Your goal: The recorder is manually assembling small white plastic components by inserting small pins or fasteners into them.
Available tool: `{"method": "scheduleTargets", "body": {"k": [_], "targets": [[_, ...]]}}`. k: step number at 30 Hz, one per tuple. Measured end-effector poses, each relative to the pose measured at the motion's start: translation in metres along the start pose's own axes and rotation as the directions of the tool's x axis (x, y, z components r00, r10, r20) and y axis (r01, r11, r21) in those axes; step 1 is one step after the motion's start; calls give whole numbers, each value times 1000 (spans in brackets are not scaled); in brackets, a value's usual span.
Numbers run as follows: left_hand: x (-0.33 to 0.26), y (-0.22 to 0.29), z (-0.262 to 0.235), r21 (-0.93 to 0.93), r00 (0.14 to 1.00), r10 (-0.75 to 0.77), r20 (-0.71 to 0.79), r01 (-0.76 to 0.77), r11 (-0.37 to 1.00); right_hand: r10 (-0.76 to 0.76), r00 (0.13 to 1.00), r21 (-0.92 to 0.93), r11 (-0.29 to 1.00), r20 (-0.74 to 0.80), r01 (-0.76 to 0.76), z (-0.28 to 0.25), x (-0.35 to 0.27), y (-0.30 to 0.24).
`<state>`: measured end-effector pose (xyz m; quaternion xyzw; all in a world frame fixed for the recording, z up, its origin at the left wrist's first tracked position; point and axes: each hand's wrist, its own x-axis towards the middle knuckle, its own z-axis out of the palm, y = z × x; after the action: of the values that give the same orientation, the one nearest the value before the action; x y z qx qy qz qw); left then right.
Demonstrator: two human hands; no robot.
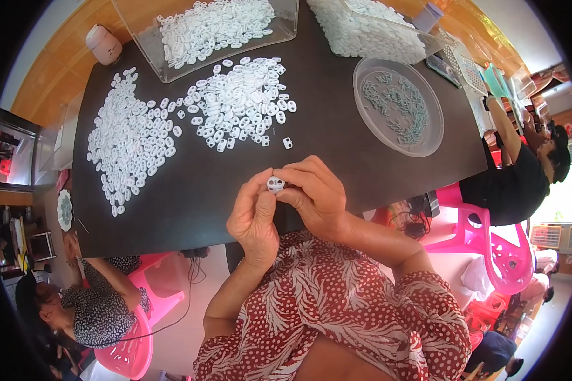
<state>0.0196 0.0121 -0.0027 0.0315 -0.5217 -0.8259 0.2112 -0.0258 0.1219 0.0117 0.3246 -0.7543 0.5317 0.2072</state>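
Observation:
Near the table's front edge, my left hand (253, 222) and my right hand (319, 198) meet at their fingertips. Between them they pinch a small white two-hole plastic piece (275, 184), which looks like a cord lock. Its holes face up toward me. Beyond my hands lies a heap of similar white pieces (235, 105), with one loose piece (288, 143) at its near right. A second, longer heap of white oval pieces (130, 140) spreads to the left.
A round clear tub (360, 117) at the right holds small grey-green parts, perhaps springs. Two clear bins, left (171, 75) and right (388, 32), hold white pieces at the far edge. A phone (443, 68) lies far right. Co-workers sit left (98, 305) and right (515, 178).

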Motion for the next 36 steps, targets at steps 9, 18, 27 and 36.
{"method": "scheduleTargets", "body": {"k": [9, 18, 27, 36], "targets": [[-4, -9, -3, 56, 991, 129, -29, -127, 990, 37, 998, 29, 999, -48, -36, 12, -7, -6], [-6, -12, -3, 93, 989, 139, -44, -134, 987, 18, 997, 16, 1000, -70, -17, 15, -11, -4], [-8, -13, -1, 97, 990, 129, -52, -124, 988, -11, 997, 12, 1000, -81, 12, 17, -11, 0], [-10, -11, 1, 171, 978, 200, -52, -189, 967, -117, 986, -27, 993, -121, 115, 23, -9, 0]]}}
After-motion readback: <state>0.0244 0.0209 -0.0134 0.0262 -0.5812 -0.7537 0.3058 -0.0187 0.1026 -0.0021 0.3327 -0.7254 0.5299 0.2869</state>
